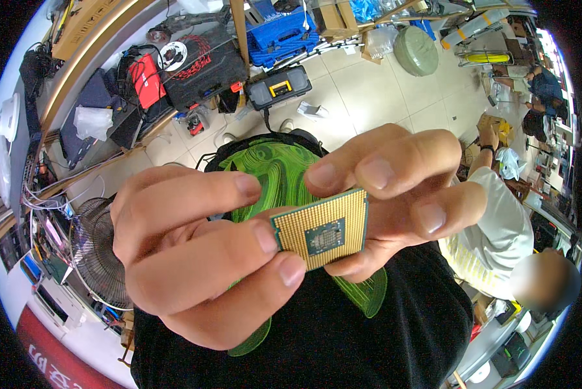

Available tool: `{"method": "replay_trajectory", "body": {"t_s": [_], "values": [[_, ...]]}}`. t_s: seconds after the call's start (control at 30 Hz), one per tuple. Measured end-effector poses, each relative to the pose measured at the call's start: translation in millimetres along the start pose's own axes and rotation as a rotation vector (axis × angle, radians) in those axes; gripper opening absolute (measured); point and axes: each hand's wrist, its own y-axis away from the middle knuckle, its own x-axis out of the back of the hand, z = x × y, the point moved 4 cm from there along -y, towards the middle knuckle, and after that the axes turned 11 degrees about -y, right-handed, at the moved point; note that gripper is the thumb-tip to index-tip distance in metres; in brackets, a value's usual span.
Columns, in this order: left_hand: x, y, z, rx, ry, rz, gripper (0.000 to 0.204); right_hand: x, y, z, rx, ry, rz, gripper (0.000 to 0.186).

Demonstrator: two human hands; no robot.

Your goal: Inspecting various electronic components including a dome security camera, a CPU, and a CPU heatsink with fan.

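Plainly pinched: a gold-faced computer chip (321, 233)
Left hand (187, 266) grips its edge; right hand (401, 217) curls half-open alongside, its hold unclear.

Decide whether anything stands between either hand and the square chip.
Nothing visible does: the left hand has fingertips on the left edge of the square chip, and the right hand has its thumb by the lower edge.
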Motion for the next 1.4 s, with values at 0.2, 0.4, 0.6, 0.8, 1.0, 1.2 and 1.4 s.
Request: {"method": "replay_trajectory", "body": {"t_s": [0.2,0.4,0.6,0.8,1.0,1.2,1.4], "values": [[-2,3,2,-0.021,0.028,0.092,0.035,-5,4,-3,0.022,0.02,0.026,0.071],[6,3,-4,-0.017,0.014,-0.059,0.039,-7,5,4,0.053,0.028,0.056,0.069],[5,1,0,0.068,-0.089,0.327,0.023,-4,-4,4,0.036,-0.062,-0.023,0.044],[-20,31,-36,0.398,0.166,0.225,0.022,7,21,34,-0.386,0.227,-0.04,0.032],[-38,64,-70,0.899,0.518,0.251,0.049,0,16,93,-0.781,-0.146,0.142,0.029],[-18,67,-110,0.833,0.21,0.081,0.043,-7,4,140,-0.897,-0.161,0.124,0.033],[-7,52,-137,0.684,-0.012,-0.077,0.04,2,1,170,-0.879,-0.063,0.156,0.029]]}}
